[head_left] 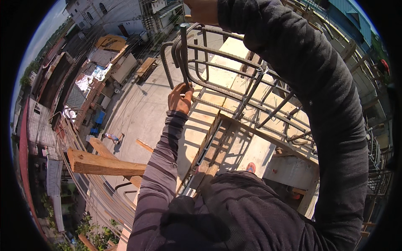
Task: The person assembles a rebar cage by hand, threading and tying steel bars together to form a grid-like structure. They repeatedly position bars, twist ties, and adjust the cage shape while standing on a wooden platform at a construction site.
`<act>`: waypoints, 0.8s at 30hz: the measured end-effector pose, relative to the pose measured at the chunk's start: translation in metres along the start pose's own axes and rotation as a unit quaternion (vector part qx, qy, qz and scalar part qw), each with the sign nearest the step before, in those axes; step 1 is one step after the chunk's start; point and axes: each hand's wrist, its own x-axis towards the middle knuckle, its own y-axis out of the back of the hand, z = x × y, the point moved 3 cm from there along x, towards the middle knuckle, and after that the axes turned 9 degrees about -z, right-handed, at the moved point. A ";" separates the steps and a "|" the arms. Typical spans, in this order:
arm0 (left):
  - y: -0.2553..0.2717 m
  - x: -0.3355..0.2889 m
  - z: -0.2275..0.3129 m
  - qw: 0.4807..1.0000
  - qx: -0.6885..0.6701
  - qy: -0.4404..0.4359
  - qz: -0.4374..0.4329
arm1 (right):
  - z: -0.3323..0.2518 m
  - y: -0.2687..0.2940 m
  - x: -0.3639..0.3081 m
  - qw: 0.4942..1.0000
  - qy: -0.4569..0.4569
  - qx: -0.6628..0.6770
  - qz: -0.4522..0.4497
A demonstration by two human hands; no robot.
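At the end of a rebar cage point(234, 88), my left hand point(180, 99) is closed around the lower part of an upright steel bar point(184, 54). The bar stands beside several hooked rebar ends point(165, 62). My right arm point(331, 96), in a dark sleeve, arches over the cage to the top of the view. There my right hand point(203, 11) is partly cut off by the upper edge, above the bar's top, and its fingers do not show clearly. Thin wire ties point(262, 70) bind the crossing bars.
Pale formwork panels point(213, 100) lie beneath the cage. A rough timber beam point(104, 162) juts out at left, near several bundled cables point(90, 196). Far below is a street point(130, 108) with a walking person point(114, 137). A sandalled foot point(251, 167) shows below me.
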 end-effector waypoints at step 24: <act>0.017 0.030 0.050 0.992 -0.088 0.024 0.087 | -0.097 -0.241 0.062 0.865 -0.026 0.496 -0.075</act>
